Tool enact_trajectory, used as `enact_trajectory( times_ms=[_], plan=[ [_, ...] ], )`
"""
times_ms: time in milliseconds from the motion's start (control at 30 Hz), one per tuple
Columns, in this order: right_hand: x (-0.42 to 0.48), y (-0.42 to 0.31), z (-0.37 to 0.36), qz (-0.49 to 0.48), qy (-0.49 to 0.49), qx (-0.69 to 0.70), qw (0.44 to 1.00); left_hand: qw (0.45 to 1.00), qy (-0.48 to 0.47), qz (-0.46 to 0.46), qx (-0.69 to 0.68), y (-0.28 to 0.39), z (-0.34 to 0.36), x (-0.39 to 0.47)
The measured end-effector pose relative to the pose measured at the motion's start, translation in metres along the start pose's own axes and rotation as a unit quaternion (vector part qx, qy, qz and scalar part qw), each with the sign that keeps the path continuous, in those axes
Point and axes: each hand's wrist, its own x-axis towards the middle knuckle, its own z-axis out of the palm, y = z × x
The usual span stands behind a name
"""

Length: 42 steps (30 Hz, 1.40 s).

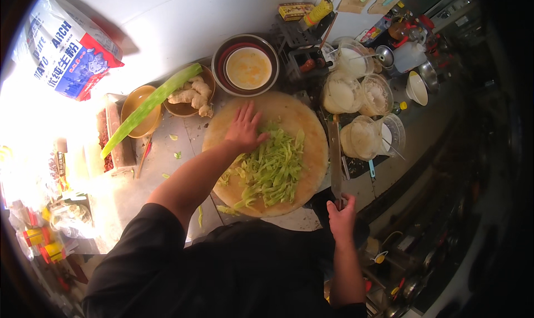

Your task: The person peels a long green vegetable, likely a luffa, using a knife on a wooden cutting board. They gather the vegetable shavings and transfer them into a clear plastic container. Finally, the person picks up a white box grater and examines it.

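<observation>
A heap of pale green vegetable slices (271, 168), apparently stem lettuce, covers much of a round chopping board (313, 151). My left hand (245, 128) lies palm down at the heap's upper left edge, fingers stretched towards the far side of the board and thumb by the slices. To the right of the board, my right hand (343, 218) grips the handle of a kitchen knife (335, 159). Its blade points away from me, seen nearly edge-on. A long peeled green stem (152, 107) rests slantwise across two bowls at the left.
Ginger root (194, 95) fills a brown bowl beside a yellow bowl (142, 128). Behind the board stands a metal basin (216, 65) holding a bowl of yellowish liquid (249, 68). Plastic tubs (342, 93) crowd the right side. A starch bag (75, 47) stands at the back left.
</observation>
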Motion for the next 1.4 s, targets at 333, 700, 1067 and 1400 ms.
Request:
enact_trajectory(
  times_ms=[333, 700, 1067, 1400],
  plan=[
    [-0.008, -0.051, 0.055, 0.048, -0.105, -0.160, 0.980, 0.987, -0.045, 0.135, -0.068, -0.004, 0.013, -0.035],
    [-0.021, -0.076, 0.067, -0.014, -0.185, -0.152, 0.971, 0.967, 0.138, -0.163, -0.138, -0.060, -0.038, -0.191],
    [-0.016, -0.056, 0.062, -0.041, -0.202, -0.155, 0.966, 0.980, -0.050, -0.191, 0.002, -0.046, -0.038, -0.314],
    [-0.006, -0.048, 0.057, -0.046, -0.207, -0.116, 0.970, 0.977, -0.012, -0.194, -0.092, -0.072, -0.027, -0.295]
  ],
)
